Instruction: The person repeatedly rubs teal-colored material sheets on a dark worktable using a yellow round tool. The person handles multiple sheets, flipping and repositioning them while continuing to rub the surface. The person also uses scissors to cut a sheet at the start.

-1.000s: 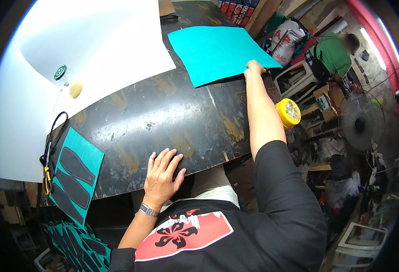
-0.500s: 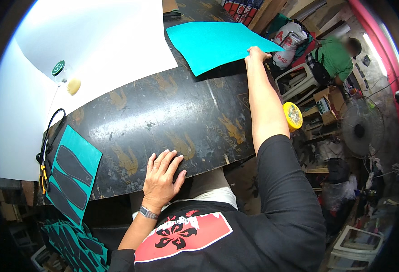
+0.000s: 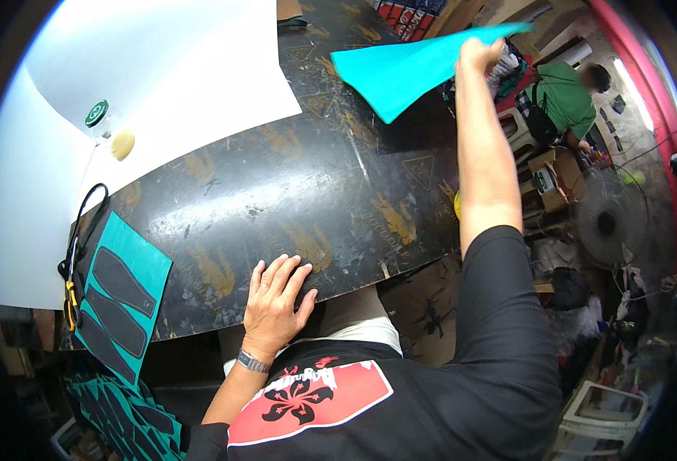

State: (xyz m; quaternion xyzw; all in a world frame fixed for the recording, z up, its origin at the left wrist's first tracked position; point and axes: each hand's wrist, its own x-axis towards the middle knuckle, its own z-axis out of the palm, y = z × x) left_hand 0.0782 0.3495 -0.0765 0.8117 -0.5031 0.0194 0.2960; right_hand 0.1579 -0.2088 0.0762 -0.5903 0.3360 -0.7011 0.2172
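Observation:
Out at the far right, my right hand (image 3: 480, 55) grips the edge of a turquoise sheet (image 3: 400, 77), which is lifted and tilted over the table's far right edge. My left hand (image 3: 277, 300) rests flat on the near edge of the dark table (image 3: 277, 207), fingers apart and holding nothing. To its left lies a turquoise sheet with black sole-shaped pieces (image 3: 123, 296), partly over the table edge. A tool with yellow-and-black handles (image 3: 71, 296) and a black cord (image 3: 96, 203) lie beside that sheet.
A large white sheet (image 3: 200, 77) covers the table's far left, with a green-lidded jar (image 3: 99, 115) on it. More turquoise pieces (image 3: 127, 415) are piled below at left. A person in green (image 3: 565, 100) sits at far right near a fan (image 3: 607, 215) and a cardboard box (image 3: 557, 180).
My right hand has moved right and farther away, pulling the turquoise sheet along and tilting it up off the table. The left hand stays in place.

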